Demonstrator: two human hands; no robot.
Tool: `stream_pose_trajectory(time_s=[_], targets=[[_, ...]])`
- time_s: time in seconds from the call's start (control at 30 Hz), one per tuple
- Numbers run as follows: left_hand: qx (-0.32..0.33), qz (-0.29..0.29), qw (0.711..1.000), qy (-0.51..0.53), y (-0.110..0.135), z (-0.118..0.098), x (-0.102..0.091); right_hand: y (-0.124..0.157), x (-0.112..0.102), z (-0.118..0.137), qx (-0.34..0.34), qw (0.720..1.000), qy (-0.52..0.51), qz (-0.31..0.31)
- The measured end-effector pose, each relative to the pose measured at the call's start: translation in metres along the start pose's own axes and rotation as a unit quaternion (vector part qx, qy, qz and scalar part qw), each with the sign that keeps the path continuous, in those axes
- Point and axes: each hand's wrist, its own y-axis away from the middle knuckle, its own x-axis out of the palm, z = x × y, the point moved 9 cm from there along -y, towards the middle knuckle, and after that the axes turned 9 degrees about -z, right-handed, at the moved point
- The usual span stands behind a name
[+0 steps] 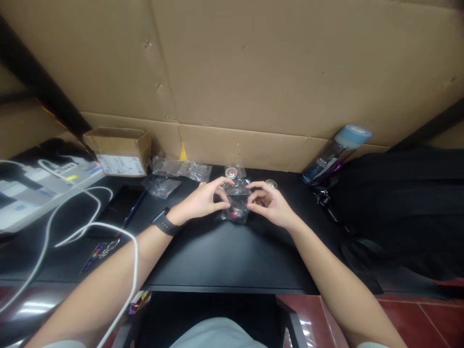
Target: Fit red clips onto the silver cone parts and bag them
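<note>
A small clear plastic bag [235,212] with something red in it lies on the black table between my hands. At its left edge, the thumb and fingers of my left hand [213,197] are pinched together on the plastic. My right hand [267,200] grips the bag's right edge the same way, with its fingers curled. Just beyond the bag sits a small roll of tape [231,172]. Another roll [271,183] is partly hidden behind my right hand. What the red item in the bag is, I cannot make out.
Crumpled clear bags [181,169] lie at the back left beside an open cardboard box [121,152]. A power strip [47,186] with white cables [136,261] fills the left side. At the right stand a blue-capped bottle [335,154] and a black bag [402,212].
</note>
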Motion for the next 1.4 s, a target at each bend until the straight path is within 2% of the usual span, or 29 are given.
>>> stream_pose_trajectory(time_s=[0.13, 0.27, 0.4, 0.57, 0.77, 0.93, 1.1, 1.4], targets=[[0.023, -0.079, 0.996, 0.034, -0.002, -0.012, -0.009, 0.001, -0.01, 0.009, -0.002, 0.998, -0.05, -0.023], [0.048, -0.104, 0.993, 0.037, 0.0, -0.022, -0.006, 0.0, -0.016, 0.006, 0.021, 0.996, -0.09, -0.019], [0.034, -0.104, 0.993, 0.051, 0.001, -0.02, 0.0, -0.002, -0.022, 0.004, 0.034, 0.996, -0.08, -0.035], [-0.014, -0.105, 0.991, 0.075, -0.002, -0.003, 0.001, -0.004, -0.023, -0.007, 0.057, 0.997, -0.038, -0.042], [-0.1, -0.04, 0.99, 0.09, 0.001, 0.025, 0.017, -0.005, -0.022, -0.025, 0.091, 0.995, -0.006, -0.032], [-0.088, -0.065, 0.994, 0.016, 0.002, 0.022, 0.012, -0.006, -0.015, -0.031, 0.072, 0.996, 0.041, -0.032], [-0.077, -0.059, 0.994, -0.043, 0.001, 0.019, 0.01, -0.005, -0.003, -0.039, 0.048, 0.996, 0.07, -0.023], [-0.076, -0.053, 0.988, -0.121, 0.0, 0.021, 0.006, -0.008, -0.01, -0.048, 0.061, 0.995, 0.072, -0.04]])
